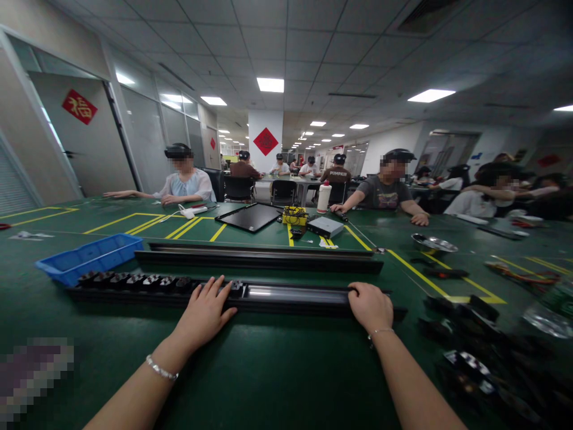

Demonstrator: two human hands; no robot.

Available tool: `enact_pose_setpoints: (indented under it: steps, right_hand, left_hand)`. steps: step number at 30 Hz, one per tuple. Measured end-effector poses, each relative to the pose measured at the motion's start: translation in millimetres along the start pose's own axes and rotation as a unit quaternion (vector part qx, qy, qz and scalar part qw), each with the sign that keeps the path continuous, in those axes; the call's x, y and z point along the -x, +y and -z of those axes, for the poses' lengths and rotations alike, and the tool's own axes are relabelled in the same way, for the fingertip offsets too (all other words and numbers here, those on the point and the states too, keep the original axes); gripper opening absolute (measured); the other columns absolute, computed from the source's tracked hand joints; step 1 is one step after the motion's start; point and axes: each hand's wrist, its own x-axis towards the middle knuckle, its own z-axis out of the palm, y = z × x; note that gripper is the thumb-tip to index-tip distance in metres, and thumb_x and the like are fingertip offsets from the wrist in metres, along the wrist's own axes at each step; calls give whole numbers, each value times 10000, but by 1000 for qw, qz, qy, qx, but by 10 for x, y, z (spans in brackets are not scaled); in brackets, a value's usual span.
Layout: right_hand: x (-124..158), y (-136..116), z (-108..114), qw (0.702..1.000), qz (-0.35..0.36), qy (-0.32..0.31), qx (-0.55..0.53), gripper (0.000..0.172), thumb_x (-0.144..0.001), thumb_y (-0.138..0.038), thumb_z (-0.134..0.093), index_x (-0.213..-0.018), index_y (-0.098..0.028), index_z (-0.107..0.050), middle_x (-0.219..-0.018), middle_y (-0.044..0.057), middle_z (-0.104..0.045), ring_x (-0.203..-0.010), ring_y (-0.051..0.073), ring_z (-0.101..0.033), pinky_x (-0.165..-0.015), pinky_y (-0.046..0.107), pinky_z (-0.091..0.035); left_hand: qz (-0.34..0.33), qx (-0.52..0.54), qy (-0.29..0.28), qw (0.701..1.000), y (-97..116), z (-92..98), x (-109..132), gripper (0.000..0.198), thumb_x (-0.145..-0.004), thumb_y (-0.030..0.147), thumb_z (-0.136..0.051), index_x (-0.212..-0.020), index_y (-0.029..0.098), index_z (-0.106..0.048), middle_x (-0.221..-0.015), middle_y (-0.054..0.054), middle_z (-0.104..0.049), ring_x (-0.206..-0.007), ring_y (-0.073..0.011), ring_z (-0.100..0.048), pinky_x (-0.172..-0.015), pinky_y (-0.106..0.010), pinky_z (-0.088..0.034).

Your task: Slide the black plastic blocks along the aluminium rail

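A long black rail [290, 307] with a shiny silver channel lies crosswise on the green table in front of me. Several small black modules [134, 279] sit in a row along its left part, and one more module [236, 288] stands just right of my fingers. My left hand [203, 307] rests over the row, fingers stretched and apart, hiding what lies under it. Near the rail's right end, my right hand [370, 306] has its fingers curled over the rail. Behind lies a second black rail [259, 260], parallel to the first.
A blue bin [89, 260] stands at the left end of the rails. Loose black parts [483, 352] pile up at the right, near a clear bottle [553, 307] and a metal bowl [434, 243]. A black panel [250, 217] and a grey box [326, 227] lie farther back; co-workers sit across the table.
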Motion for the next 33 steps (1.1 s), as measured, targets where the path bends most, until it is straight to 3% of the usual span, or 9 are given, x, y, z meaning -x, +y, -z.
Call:
enact_pose_setpoints:
  steps: [33]
  right_hand:
    - [-3,7,-18,1000,7,11,2,362,-808,-275,-354,-995,-247,-663,-1093,27,-651,-1048,201,-539,-873,357,-368]
  left_hand:
    - [1,7,15,1000,54,-42,2,571,-827,435,-447,-1352,212,-403,-1440,-127,-376,-1340,-307,-298,-1067,-567,-183]
